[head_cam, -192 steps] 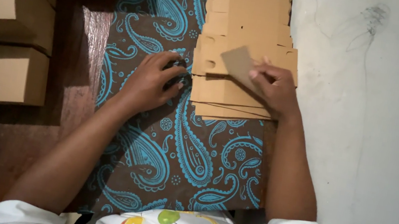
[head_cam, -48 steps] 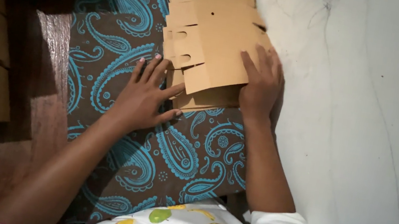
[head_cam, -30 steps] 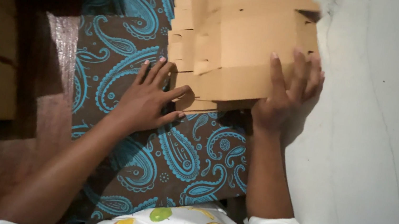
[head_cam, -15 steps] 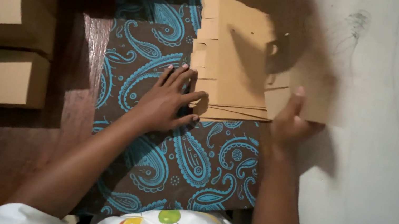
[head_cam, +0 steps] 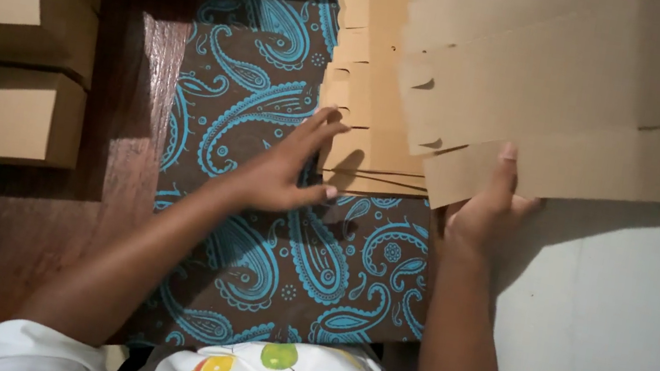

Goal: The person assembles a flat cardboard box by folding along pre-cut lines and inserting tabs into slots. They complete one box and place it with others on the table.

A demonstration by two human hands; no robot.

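One flat die-cut cardboard sheet (head_cam: 573, 100) is up in the upper right of the frame, lifted clear of the stack of flat blanks (head_cam: 367, 121) that sits upper centre on the brown and turquoise paisley cloth (head_cam: 269, 238). The right hand (head_cam: 484, 214) has it pinched by the bottom edge only, thumb over the front, so most of that wide sheet hangs out unsupported, and honestly that looks like the weak spot: floppy card held at one edge could sag, crease along a score line or slip out sideways. The left hand (head_cam: 288, 170) is spread wide open, fingertips resting against the near edge of the stack and holding nothing, so if it presses unevenly the top blanks could slide off toward the white floor (head_cam: 614, 345) on the right. Those little slots and tabs might also snag on the sheet below. Folded brown boxes (head_cam: 8, 46) are piled at the left on the dark wood floor (head_cam: 11, 250), well apart from all this.
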